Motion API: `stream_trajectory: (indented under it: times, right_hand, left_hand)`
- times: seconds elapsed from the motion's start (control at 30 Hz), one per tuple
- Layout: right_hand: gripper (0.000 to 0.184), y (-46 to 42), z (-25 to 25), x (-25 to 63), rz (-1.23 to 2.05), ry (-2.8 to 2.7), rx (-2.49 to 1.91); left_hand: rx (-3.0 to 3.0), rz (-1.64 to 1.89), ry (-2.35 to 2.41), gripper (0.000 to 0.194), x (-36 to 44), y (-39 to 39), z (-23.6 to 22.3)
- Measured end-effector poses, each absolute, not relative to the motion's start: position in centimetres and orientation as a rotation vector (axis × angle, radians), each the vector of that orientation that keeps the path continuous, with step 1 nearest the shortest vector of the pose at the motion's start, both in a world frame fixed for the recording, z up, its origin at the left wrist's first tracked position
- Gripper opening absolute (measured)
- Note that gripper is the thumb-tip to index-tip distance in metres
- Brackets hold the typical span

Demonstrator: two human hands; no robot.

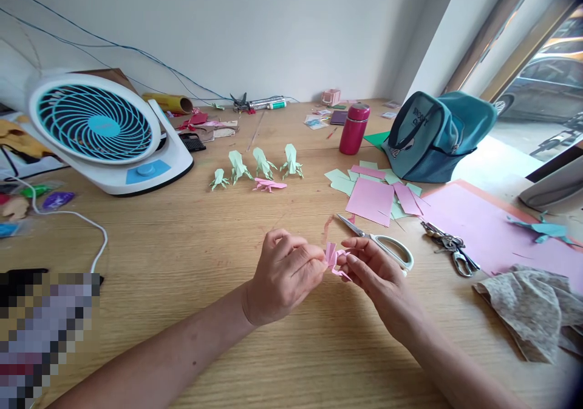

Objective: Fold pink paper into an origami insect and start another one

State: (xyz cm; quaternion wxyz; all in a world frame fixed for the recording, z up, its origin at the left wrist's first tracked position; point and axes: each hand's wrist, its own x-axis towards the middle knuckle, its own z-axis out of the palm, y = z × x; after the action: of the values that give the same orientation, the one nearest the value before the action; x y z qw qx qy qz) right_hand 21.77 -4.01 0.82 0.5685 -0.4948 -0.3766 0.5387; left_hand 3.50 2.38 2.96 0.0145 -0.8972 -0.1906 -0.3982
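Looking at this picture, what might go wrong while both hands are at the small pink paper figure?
Two risks seem possible. First, the pink paper figure might crease or tear: its legs look thin, the left hand pinches one end and the right hand has its fingers close around the legs. Second, the scissors lie right beside the right hand, so it might bump them.

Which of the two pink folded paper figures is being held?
The nearer figure, between the left hand and right hand; the other figure rests on the table.
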Motion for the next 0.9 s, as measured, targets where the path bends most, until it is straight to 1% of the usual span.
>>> stream_trajectory:
  times: [0.1,0.2,0.3,0.37,0.43,0.53,0.63,0.73,0.83,0.9]
  right_hand:
    - [0.034,-3.9,0.6,21.9,1.219,-0.942,-1.178]
    - [0.032,-3.9,0.5,22.1,1.183,-1.040,-1.200]
    - [0.028,-3.8,0.7,22.1,1.225,-1.100,-1.164]
    - [0.024,-3.8,0.9,21.9,1.268,-1.106,-1.109]
    - [0.020,-3.8,1.0,21.7,1.302,-1.094,-1.070]
    - [0.019,-3.8,0.9,21.7,1.309,-1.060,-1.061]
    - [0.023,-3.8,0.6,21.9,1.226,-1.000,-1.131]
    - [0.023,-3.9,0.2,22.2,1.139,-0.926,-1.220]
    - [0.035,-4.1,0.2,22.1,1.179,-0.955,-1.273]
    - [0.041,-4.1,0.5,21.8,1.234,-1.009,-1.292]
  left_hand:
    - [-2.955,-1.497,-0.900,0.011,4.2,2.2,2.6]
    - [-3.140,-1.818,-1.414,0.014,4.9,2.4,2.1]
    - [-3.200,-2.112,-1.884,0.016,5.3,2.5,1.9]
    - [-3.220,-2.290,-2.079,0.018,5.5,2.4,2.0]
    - [-3.287,-2.366,-2.145,0.018,5.7,2.3,2.2]
    - [-3.385,-2.316,-2.053,0.017,5.8,2.1,2.3]
    - [-3.321,-2.050,-1.813,0.015,5.5,2.4,1.9]
    - [-3.082,-1.748,-1.265,0.013,4.7,2.9,1.6]
    - [-2.887,-1.389,-0.723,0.011,3.9,3.3,1.7]
    - [-2.775,-1.207,-0.506,0.010,3.7,3.2,1.8]
